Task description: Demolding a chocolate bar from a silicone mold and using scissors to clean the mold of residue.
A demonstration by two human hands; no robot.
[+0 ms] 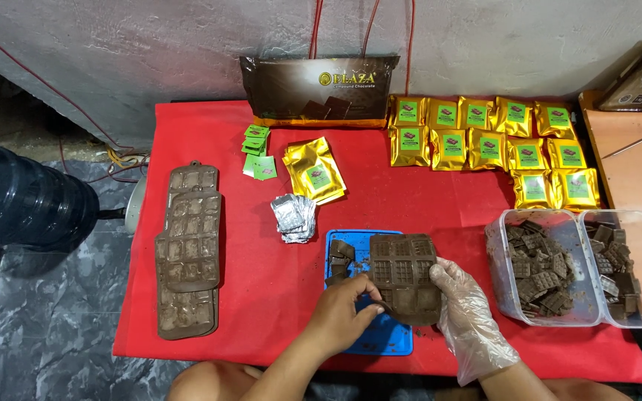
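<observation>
A brown silicone chocolate mould (pixel 404 276) is held tilted above a blue tray (pixel 391 338) near the front of the red table. My left hand (pixel 343 312), bare, pinches the mould's lower left edge. My right hand (pixel 468 315), in a clear plastic glove, grips the mould's right side. A few loose chocolate pieces (pixel 340 256) lie on the tray's far left corner, partly behind the mould.
Several empty brown moulds (pixel 189 249) lie stacked at the left. A pile of silver foil squares (pixel 294 217), green labels (pixel 258 152) and gold pouches (pixel 315 171) sit mid-table; more gold pouches (pixel 492 141) fill the back right. Two clear tubs (pixel 637 223) of chocolate pieces stand at the right.
</observation>
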